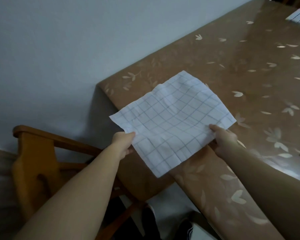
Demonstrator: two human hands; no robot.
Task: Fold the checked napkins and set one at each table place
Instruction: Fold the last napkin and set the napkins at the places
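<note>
Dim room, pale grey wall point(59, 49) behind. Table point(249, 75) under a glossy brown cloth with a pale leaf print; its near corner juts toward the wall, cloth hanging down the side. Wooden chair point(35, 153) stands beside that corner, against the wall.

Checked napkin point(171, 122), white with a thin dark grid, spread open and creased, unfolded. It lies over the table's near edge by the corner: far part over the tabletop, near part hanging past the edge.

Left hand point(123, 142) pinches the napkin's left border, thumb on top, fingers closed under the cloth. Right hand point(223, 139) pinches the right border near the table edge, thumb on top likewise.

Another grid-patterned piece point(298, 18) lies at the table's far end, blurred. A dark-edged item at the right frame edge is too cropped to tell.
</note>
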